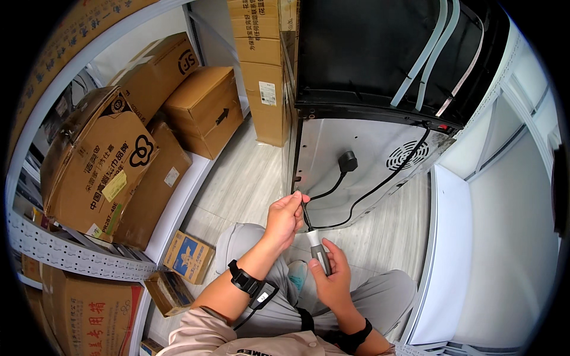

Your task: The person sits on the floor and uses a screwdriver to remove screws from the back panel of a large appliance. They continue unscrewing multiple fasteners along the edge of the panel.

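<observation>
My right hand point(333, 279) grips the grey and white handle of a screwdriver point(319, 255), its dark shaft slanting up and left. Close to the shaft's far end, my left hand point(284, 219) is closed in a pinch; what lies between its fingertips is too small to make out. Those fingertips are at the lower left edge of a bare metal panel point(323, 139) on the lower part of a black appliance point(362, 53). A black plug point(348, 161) rests against the panel, and its cable point(380, 185) loops down past the screwdriver and up to the appliance.
Two pale hoses point(420, 56) run down the appliance. A tall carton point(261, 71) stands at its left. Shelving on the left holds several brown boxes point(101, 160). Small cartons point(189, 257) sit by my left leg. A white shelf point(445, 255) stands at the right.
</observation>
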